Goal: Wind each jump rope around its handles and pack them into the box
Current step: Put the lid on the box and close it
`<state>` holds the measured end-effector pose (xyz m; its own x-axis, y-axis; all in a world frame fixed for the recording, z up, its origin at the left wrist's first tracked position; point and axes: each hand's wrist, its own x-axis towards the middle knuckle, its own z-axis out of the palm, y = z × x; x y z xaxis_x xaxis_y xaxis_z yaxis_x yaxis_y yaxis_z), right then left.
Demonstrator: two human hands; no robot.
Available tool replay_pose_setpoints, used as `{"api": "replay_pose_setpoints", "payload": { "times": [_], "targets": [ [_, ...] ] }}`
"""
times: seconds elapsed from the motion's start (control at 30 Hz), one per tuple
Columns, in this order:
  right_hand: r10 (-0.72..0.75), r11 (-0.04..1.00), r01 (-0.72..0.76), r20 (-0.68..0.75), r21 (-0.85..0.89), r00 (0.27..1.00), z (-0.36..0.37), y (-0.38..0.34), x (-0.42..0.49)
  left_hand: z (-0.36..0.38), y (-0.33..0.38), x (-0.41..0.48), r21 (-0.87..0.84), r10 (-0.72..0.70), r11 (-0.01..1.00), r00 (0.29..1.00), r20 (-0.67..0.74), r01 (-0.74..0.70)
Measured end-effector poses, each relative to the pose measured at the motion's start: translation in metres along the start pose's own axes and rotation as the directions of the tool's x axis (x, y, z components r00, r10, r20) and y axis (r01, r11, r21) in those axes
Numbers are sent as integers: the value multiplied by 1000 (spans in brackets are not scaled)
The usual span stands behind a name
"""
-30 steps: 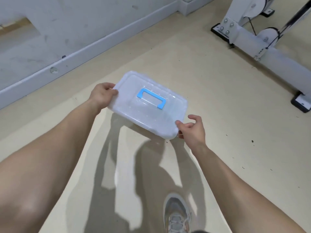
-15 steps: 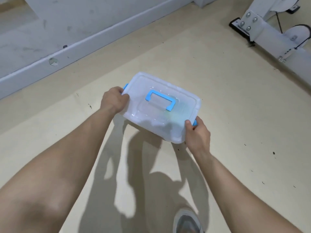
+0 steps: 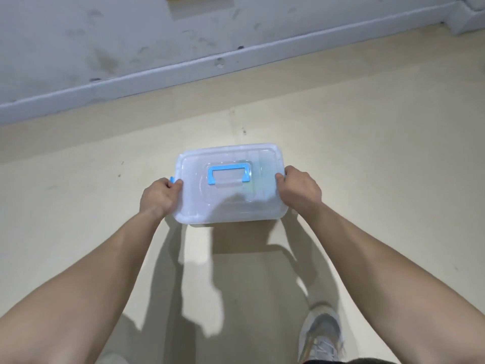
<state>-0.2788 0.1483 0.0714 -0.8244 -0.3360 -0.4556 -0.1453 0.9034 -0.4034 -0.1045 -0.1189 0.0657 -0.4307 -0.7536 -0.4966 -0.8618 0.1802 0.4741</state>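
Observation:
I carry a translucent white plastic box with a closed lid and a flat blue handle on top, held above the floor in front of me. My left hand grips its left end, beside a blue side latch. My right hand grips its right end, fingers curled over the lid's edge. No jump rope shows anywhere in view, and the cloudy plastic hides whatever is inside.
Beige floor spreads all around. A grey-white wall with a baseboard runs across the top of the view. My right shoe is at the bottom right, with shadows under the box.
My view swung away from the white machine frame toward the wall. The box turned from slanted to square in front of me, and both hands kept their grip on its ends.

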Motion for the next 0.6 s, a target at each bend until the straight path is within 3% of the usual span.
{"api": "replay_pose_setpoints", "payload": {
  "times": [0.17, 0.27, 0.6],
  "targets": [
    [-29, 977, 6, -102, -214, 994, 18, -32, 2, -13, -34, 8, -70, -29, 997, 999, -19, 28],
    [22, 966, -43, -86, -256, 996, 18, -36, 9, -12, -33, 12, -68, -21, 997, 1000, -1, 21],
    [187, 981, -188, 35, 46, 982, 34, -14, 4, -11, -46, 14, -127, -15, 992, 1000, 19, 18]
  ]
}}
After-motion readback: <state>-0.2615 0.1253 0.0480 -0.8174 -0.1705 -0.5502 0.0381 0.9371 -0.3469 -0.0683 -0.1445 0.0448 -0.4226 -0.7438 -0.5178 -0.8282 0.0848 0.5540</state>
